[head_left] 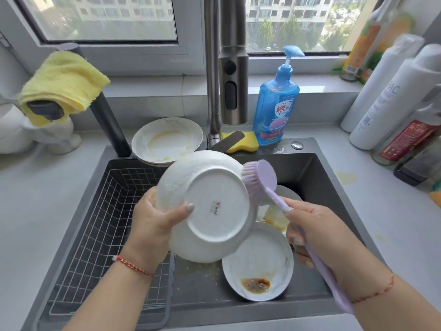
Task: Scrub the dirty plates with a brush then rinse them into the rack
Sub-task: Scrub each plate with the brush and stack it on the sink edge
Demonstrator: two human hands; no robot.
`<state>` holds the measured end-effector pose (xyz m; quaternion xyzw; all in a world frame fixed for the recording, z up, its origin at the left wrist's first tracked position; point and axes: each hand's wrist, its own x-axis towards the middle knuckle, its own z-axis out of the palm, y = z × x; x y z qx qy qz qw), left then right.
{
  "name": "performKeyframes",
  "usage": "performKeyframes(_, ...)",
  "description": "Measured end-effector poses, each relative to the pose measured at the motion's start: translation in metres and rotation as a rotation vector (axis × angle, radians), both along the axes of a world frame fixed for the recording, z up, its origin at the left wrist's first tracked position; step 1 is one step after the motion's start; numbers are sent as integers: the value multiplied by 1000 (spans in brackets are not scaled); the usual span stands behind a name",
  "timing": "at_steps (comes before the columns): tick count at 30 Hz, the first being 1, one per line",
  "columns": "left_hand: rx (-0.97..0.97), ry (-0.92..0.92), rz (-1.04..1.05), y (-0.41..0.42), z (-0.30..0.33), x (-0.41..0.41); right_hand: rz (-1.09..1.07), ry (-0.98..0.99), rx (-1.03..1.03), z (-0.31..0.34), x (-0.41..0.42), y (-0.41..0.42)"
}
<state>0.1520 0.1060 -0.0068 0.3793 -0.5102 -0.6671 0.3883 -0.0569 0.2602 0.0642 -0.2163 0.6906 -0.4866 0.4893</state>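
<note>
My left hand (152, 218) grips a white plate (205, 206) by its left rim, underside turned toward me, above the sink. My right hand (317, 232) holds the handle of a lilac brush (260, 176), whose bristles touch the plate's upper right edge. Below it, in the sink, lies a dirty plate (260, 259) with brown sauce, and behind it another soiled plate (274, 211), partly hidden. A stack of stained plates (167, 139) sits at the sink's back rim. The wire rack (105, 225) fills the left side of the sink.
The steel faucet (232, 68) hangs over the sink's back. A blue soap bottle (276, 103) and a yellow sponge (241, 143) stand behind it. A yellow cloth (62, 80) drapes on a dark post at left. Several bottles (393, 103) crowd the right counter.
</note>
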Motion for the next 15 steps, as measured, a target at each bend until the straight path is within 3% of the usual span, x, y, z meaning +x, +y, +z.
performKeyframes(6, 146, 267, -13, -6, -4, 9, 22, 23, -17, 1, -2, 7)
performKeyframes(12, 155, 316, 19, -6, -7, 5, 160, 215, -22, 0, 22, 9)
performKeyframes(15, 150, 310, 102, -12, -8, 7, 227, 184, 23, 2, 34, 22)
